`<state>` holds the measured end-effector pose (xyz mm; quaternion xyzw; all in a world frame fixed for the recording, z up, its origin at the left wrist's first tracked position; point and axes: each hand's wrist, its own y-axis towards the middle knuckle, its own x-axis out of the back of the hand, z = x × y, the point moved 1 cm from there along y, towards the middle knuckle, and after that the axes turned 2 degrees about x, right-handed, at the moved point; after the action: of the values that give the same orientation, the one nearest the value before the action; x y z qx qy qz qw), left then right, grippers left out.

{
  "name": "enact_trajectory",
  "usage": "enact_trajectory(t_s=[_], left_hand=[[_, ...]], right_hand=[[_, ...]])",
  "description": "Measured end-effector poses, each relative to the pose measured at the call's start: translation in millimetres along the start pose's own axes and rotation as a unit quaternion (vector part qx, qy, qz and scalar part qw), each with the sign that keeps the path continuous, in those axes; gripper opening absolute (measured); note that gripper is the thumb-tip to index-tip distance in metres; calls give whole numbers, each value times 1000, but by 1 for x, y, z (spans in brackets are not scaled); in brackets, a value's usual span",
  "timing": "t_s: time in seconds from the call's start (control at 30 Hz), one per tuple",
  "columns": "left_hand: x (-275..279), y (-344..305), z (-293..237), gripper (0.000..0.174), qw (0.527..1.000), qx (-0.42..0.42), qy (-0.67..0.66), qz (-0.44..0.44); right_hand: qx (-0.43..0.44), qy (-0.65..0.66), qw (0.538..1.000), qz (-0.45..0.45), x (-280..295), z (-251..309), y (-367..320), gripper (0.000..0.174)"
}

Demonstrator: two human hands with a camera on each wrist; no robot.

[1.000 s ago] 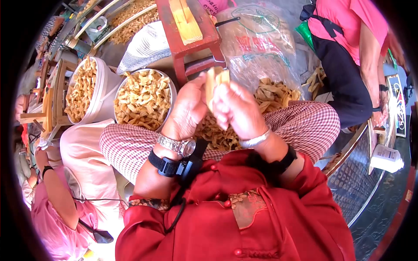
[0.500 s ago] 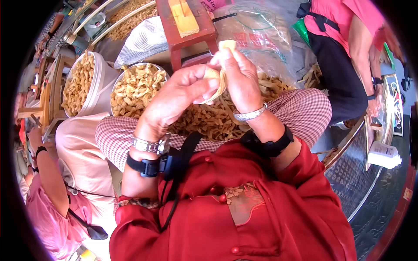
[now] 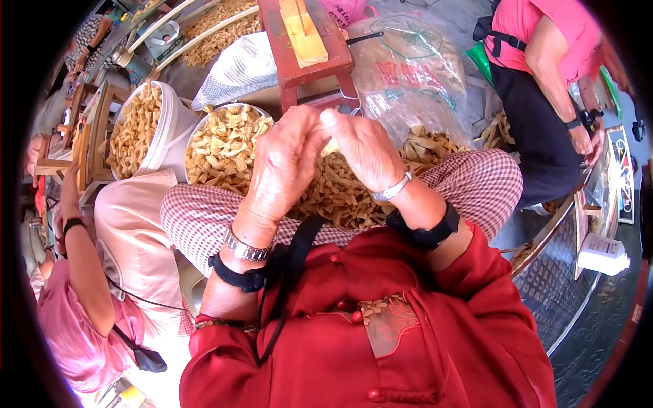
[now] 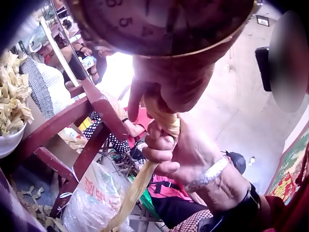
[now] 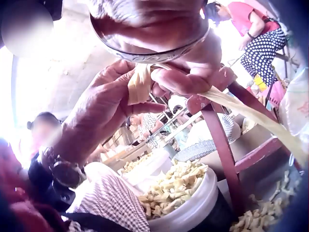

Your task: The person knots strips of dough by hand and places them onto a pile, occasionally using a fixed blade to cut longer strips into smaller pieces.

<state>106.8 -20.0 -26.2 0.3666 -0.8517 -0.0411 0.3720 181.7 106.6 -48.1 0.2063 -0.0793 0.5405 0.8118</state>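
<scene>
A long, flat, pale yellow strip (image 5: 140, 84) with a fold in it stretches between both hands above the lap. My left hand (image 3: 289, 160) pinches the folded part between thumb and fingers, its back facing up in the head view. Close beside it, my right hand (image 3: 369, 155) grips the same strip in curled fingers. From the right fist a loose tail of the strip (image 4: 133, 195) hangs down in the left wrist view. In the head view the hands hide most of it. Below them, knotted yellow-brown pieces (image 3: 340, 194) pile up between the checked trouser legs.
White buckets (image 3: 166, 129) of knotted pieces stand at the left. A red wooden stool (image 3: 292, 73) with a yellow wooden block (image 3: 305, 44) stands ahead, beside a clear plastic bag (image 3: 415, 75). People in pink sit on both sides. A white bottle (image 3: 602, 255) is at far right.
The raised, folded strip was looped between the hands half a second ago. Now the hands have drawn together over it, and the left hand has turned back-up, its watch face out of the head view.
</scene>
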Motion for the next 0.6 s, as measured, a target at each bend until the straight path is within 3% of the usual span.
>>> enact_trajectory(t_s=[0.07, 0.13, 0.17, 0.27, 0.37, 0.43, 0.47, 0.5, 0.6], left_hand=[[-4, -2, 7, 7, 974, 127, -189, 8], [-4, -1, 4, 5, 867, 199, -456, 22], [0, -1, 5, 10, 859, 201, -469, 37], [4, -2, 11, 29, 765, 214, -601, 90], [4, -4, -17, 35, 722, 211, -653, 88], [3, -6, -22, 37, 761, 184, -612, 117], [2, -7, -24, 39, 779, 170, -590, 131], [-1, -9, -23, 40, 827, 191, -519, 104], [-13, -3, -13, 40, 966, 30, -248, 73]], right_hand=[[-52, -14, 999, 3, -2, 5, -7, 48], [4, 44, 999, -26, -6, 3, -11, 40], [10, 59, 998, -22, -6, 4, -12, 35], [27, 108, 993, -35, -8, 11, -16, 31], [-71, 170, 982, 46, 11, 23, -20, 27], [-13, 128, 991, 46, 22, 17, -21, 26], [-23, 130, 990, 44, 22, 13, -21, 26], [-33, 132, 990, 42, 22, 9, -21, 27], [-77, 160, 983, 35, 20, -3, -21, 33]])
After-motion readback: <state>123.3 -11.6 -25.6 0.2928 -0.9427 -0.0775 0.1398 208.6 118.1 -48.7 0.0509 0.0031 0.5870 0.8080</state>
